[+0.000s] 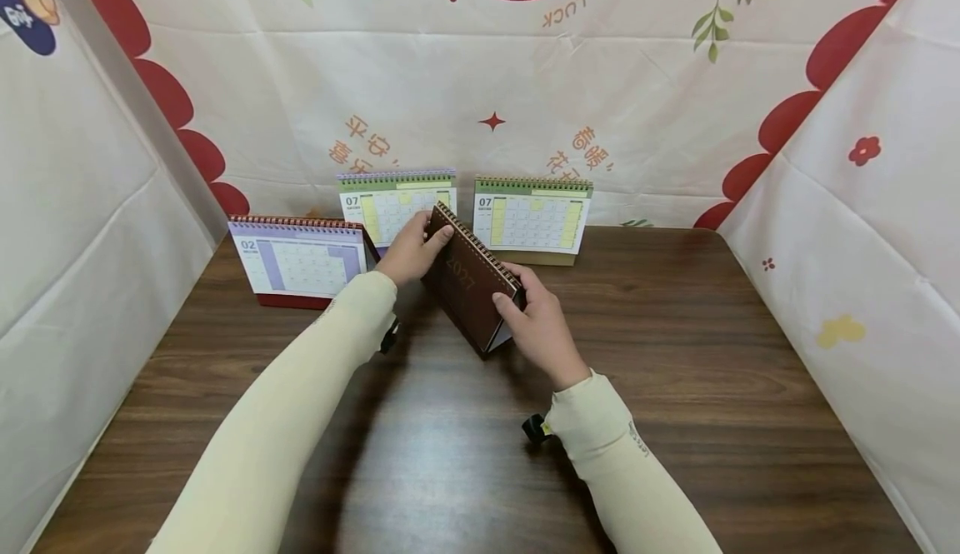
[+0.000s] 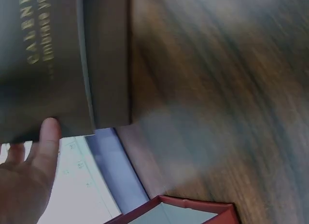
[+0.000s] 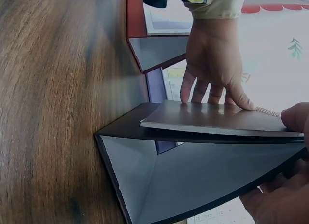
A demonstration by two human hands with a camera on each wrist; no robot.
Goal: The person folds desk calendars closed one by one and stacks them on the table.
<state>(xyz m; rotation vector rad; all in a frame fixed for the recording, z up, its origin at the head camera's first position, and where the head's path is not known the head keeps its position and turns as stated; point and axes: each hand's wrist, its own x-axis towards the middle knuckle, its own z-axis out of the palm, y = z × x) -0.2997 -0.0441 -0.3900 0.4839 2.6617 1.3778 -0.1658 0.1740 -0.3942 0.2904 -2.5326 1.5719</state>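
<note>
Both hands hold a dark brown desk calendar [image 1: 468, 283] marked 2027, a folded tent shape with a spiral binding along its top. It stands at an angle on the table. My left hand [image 1: 411, 250] grips its far left end, thumb on the cover; in the left wrist view that thumb presses near gold lettering on the brown cover [image 2: 53, 93]. At the near right end, my right hand [image 1: 543, 321] pinches the top corner, thumb in front and fingers behind. The right wrist view looks into the calendar's hollow end, with its grey inner wall [image 3: 207, 166].
A red-based calendar [image 1: 300, 262] showing 02 stands on the left. Behind the brown one are a purple-based calendar [image 1: 360, 204] and a tan-based calendar [image 1: 525, 217], both showing 07. Printed white cloth [image 1: 645, 121] encloses the wooden table [image 1: 675, 346] at back and sides.
</note>
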